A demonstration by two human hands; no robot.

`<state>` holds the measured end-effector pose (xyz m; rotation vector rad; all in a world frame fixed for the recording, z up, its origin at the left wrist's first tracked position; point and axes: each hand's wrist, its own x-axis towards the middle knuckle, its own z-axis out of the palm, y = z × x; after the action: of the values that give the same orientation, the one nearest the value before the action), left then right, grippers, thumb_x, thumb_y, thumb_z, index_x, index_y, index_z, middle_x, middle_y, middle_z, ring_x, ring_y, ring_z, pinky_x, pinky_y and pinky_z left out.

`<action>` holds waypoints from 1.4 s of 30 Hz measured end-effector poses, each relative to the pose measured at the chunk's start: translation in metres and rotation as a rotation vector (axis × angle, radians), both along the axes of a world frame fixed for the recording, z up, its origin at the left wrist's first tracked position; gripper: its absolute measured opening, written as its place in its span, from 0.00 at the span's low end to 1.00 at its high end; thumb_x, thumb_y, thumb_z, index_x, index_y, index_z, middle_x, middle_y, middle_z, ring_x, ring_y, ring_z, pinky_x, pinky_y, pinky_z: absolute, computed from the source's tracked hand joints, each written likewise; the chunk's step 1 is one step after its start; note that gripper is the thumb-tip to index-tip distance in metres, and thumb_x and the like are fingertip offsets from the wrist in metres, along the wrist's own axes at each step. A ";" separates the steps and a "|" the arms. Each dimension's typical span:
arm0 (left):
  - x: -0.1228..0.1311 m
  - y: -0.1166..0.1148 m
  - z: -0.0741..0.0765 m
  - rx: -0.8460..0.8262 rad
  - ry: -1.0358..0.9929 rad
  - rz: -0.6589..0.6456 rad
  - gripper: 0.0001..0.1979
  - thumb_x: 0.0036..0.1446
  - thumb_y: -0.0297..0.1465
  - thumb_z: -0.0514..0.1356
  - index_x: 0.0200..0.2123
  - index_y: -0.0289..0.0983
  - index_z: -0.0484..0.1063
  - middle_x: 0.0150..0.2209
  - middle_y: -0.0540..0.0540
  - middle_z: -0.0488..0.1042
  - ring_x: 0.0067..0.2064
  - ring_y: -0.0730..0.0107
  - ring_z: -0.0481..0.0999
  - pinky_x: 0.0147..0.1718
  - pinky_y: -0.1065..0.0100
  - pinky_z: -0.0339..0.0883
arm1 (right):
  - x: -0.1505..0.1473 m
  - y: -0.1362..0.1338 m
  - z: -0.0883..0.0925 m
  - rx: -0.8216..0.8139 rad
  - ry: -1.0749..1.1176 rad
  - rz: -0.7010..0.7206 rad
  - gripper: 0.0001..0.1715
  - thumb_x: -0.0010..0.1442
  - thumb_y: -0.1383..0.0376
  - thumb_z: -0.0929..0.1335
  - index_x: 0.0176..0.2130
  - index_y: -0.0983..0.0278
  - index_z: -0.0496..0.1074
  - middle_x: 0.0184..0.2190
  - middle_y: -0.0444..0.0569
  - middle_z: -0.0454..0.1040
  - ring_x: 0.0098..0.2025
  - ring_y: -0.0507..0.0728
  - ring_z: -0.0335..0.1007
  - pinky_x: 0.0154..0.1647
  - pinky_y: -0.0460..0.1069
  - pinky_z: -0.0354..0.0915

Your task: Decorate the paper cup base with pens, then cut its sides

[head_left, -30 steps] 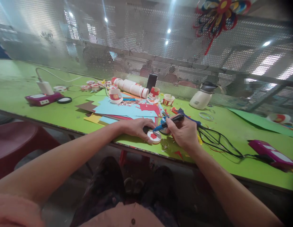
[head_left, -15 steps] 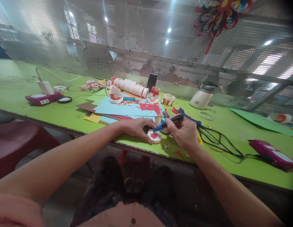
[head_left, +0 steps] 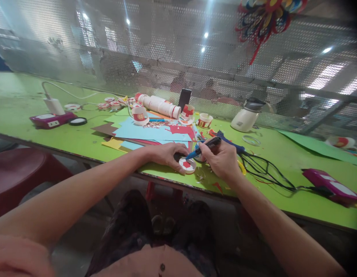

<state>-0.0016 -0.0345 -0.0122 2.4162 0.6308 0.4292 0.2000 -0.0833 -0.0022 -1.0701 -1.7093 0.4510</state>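
Near the table's front edge lies a small round white paper disc [head_left: 191, 169] with a raised rim and a red shape at its middle. My left hand [head_left: 169, 156] closes around its left side, thumb in front and fingers behind. In my right hand [head_left: 223, 157] is a blue and black marker pen [head_left: 204, 147], held in a writing grip and slanting down to the left. The pen's tip meets the upper part of the disc, by the red shape. Paper scraps lie just right of the disc.
Coloured paper sheets [head_left: 149, 133], cut paper cups [head_left: 140, 116] and a stack of white cups [head_left: 158, 105] lie behind my hands. A blue glue gun [head_left: 229, 142] with a black cord [head_left: 267, 173] is to the right, near a white kettle [head_left: 244, 117]. Purple power strips [head_left: 51, 120] sit at both sides.
The marker's tip stays at the disc, with the pen and my right hand shifted slightly left. My left hand keeps its hold. The whole view has moved very little.
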 end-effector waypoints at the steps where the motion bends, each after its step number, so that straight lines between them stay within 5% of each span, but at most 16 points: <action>1: 0.000 0.000 0.000 0.000 0.004 0.003 0.24 0.46 0.44 0.68 0.45 0.37 0.76 0.46 0.45 0.73 0.49 0.59 0.71 0.46 0.68 0.61 | 0.000 0.000 0.000 0.000 -0.001 0.002 0.16 0.57 0.56 0.70 0.25 0.64 0.68 0.16 0.43 0.70 0.17 0.50 0.63 0.18 0.45 0.59; 42: -0.001 0.000 0.000 0.009 -0.007 0.005 0.24 0.45 0.44 0.68 0.43 0.38 0.76 0.41 0.47 0.74 0.42 0.62 0.71 0.41 0.68 0.59 | -0.001 -0.002 -0.002 0.030 0.011 -0.011 0.16 0.57 0.56 0.69 0.25 0.65 0.69 0.16 0.43 0.70 0.18 0.49 0.64 0.20 0.45 0.60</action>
<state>-0.0021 -0.0344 -0.0125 2.4205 0.6336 0.4437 0.1994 -0.0856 -0.0037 -1.0534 -1.6943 0.4220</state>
